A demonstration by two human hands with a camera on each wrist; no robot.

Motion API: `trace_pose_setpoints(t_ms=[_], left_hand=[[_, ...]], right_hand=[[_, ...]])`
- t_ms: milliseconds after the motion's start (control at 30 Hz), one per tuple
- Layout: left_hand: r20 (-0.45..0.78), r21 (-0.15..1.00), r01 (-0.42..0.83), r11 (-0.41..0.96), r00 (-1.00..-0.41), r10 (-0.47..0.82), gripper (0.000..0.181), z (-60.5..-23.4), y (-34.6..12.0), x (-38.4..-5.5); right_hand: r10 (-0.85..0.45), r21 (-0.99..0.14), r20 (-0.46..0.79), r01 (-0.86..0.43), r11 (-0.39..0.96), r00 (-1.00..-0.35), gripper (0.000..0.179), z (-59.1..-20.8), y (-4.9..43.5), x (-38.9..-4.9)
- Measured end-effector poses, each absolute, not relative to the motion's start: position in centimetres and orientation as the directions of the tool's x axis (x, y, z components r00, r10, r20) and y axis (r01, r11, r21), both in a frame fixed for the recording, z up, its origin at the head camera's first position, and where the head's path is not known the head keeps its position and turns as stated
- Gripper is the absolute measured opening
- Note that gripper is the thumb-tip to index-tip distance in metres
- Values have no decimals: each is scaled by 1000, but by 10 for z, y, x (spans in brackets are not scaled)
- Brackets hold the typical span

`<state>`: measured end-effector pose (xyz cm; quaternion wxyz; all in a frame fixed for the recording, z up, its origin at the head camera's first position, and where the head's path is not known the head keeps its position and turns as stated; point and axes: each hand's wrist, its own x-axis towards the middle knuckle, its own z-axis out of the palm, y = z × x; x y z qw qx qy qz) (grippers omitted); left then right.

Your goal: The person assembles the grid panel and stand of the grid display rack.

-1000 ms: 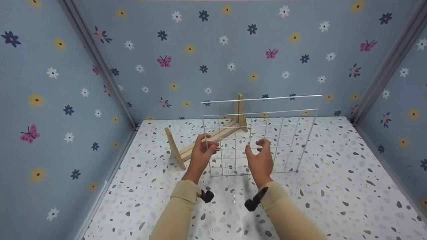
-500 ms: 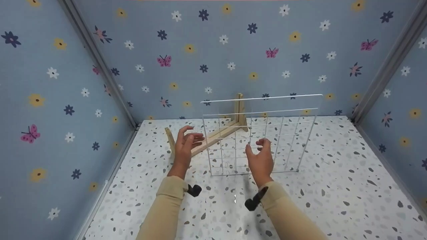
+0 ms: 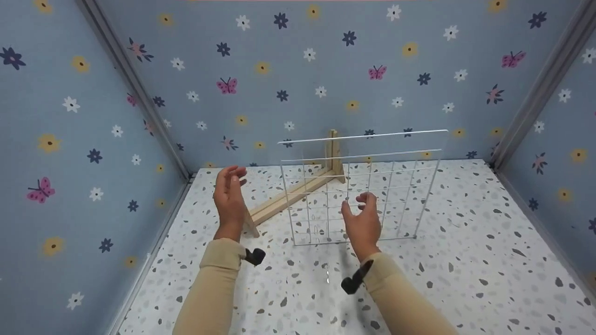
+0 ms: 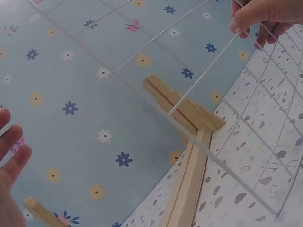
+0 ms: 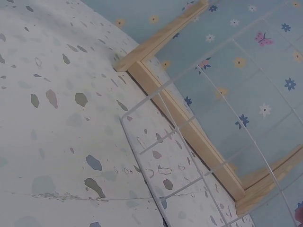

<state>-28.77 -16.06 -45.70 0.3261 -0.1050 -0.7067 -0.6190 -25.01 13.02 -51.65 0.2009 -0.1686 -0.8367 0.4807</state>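
A white wire grid point(image 3: 361, 155) is held roughly upright by the right hand point(image 3: 363, 228), its wires pinched between the thumb and curled fingers near the middle of the panel. The lower edge of the grid is brought close to the speckled surface point(image 3: 419, 288); whether contact is made there cannot be told. Behind the grid, a wooden stand point(image 3: 272, 208) is set slantwise on the surface, and part of it is seen through the mesh. The long bar of the stand is flanked at its ends by two uprights; a groove is seen down the far upright point(image 3: 335, 153), while the near upright point(image 3: 251, 223) is partly covered in the head view by the left hand point(image 3: 229, 200). Nothing is gripped by the left hand, which is raised just beside that upright with the fingers loosely bent and the thumb apart; whether the wood is touched cannot be made out. Beige sleeves point(image 3: 205, 293) are worn on both arms, and a black device point(image 3: 255, 257) is strapped at each wrist. The blue wall point(image 3: 260, 102) is patterned with flowers and butterflies.
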Motion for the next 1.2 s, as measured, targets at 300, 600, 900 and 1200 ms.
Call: trace_pose_setpoints(t_ms=[300,600,900,1200], left_hand=[[496,865,407,292,-777,-387,38,-461,-178,-294],[293,925,147,350,-861,-415,53,-474,-181,-305],[221,944,86,320,-882,-415,55,-490,-183,-309],[210,947,78,310,-883,-420,50,-489,-180,-309]], right_hand=[[456,-876,183,66,478,-871,46,-514,130,-248],[458,-880,193,53,472,-868,47,-515,131,-247],[464,-882,196,51,468,-864,44,-518,130,-247],[460,-879,201,48,474,-865,46,-519,132,-248]])
